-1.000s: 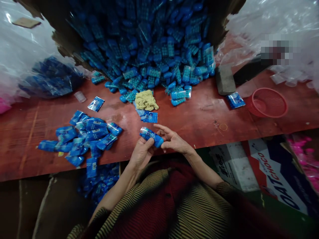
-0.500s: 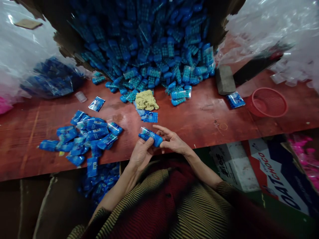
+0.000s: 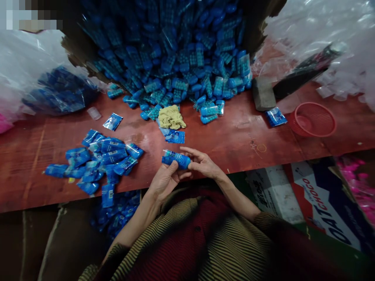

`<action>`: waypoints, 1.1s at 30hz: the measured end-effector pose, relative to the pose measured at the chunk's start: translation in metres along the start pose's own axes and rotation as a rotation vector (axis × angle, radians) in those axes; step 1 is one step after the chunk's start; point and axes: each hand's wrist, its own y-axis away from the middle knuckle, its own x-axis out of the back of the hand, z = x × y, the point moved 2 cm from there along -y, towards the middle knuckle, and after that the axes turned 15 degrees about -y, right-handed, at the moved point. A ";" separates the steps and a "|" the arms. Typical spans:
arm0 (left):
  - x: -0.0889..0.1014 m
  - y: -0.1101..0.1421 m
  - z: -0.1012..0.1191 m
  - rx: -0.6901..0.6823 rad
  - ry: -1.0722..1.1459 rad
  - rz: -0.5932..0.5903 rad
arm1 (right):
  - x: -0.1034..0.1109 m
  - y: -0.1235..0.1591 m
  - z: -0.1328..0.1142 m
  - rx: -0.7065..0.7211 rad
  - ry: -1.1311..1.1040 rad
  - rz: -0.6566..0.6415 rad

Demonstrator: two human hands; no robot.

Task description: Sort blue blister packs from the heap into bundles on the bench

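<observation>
A reddish, worn surface [image 3: 222, 146] is stretching across the view, its sheen catching light in dull patches. At its back, a dark box [image 3: 72, 52] with ragged, torn edges is spilling a heap of rounded blue-capped bottles [image 3: 177, 84], their clear walls showing small turquoise beads. Crinkled, translucent plastic sheeting [image 3: 351, 27] is covering the far right corner. Below the surface's edge on the right, a printed carton [image 3: 325, 210] is standing near glossy pink pieces [image 3: 356, 177], above a green floor [image 3: 319, 244].

Near the front edge, the hands are meeting around a blue-wrapped bottle [image 3: 175, 159], which is lying on its side between them, its smooth cap pointing right. The left hand [image 3: 164, 181] is holding it with the thumb pressing on top; the right hand [image 3: 206, 166] is partly open, its thumb touching the cap end and its index finger extending; whether it is gripping is unclear.

Shiny, printed blue packs [image 3: 113, 158] are piling loosely on the left. A crumpled yellow cloth [image 3: 172, 118] is resting over flat blue sleeves [image 3: 176, 137]. Rightward, a rough grey block [image 3: 264, 95] is sitting near a round, perforated red basket [image 3: 297, 125].
</observation>
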 end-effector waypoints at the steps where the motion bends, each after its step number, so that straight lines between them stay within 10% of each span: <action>1: 0.001 0.001 0.000 0.008 -0.001 -0.002 | 0.001 0.000 0.000 -0.004 0.002 0.001; 17: -0.014 0.004 -0.004 -0.050 -0.033 0.175 | -0.001 0.006 0.007 -0.079 0.027 0.053; 33: -0.015 0.001 -0.009 -0.049 0.008 0.094 | 0.002 0.002 0.013 -0.103 -0.056 0.075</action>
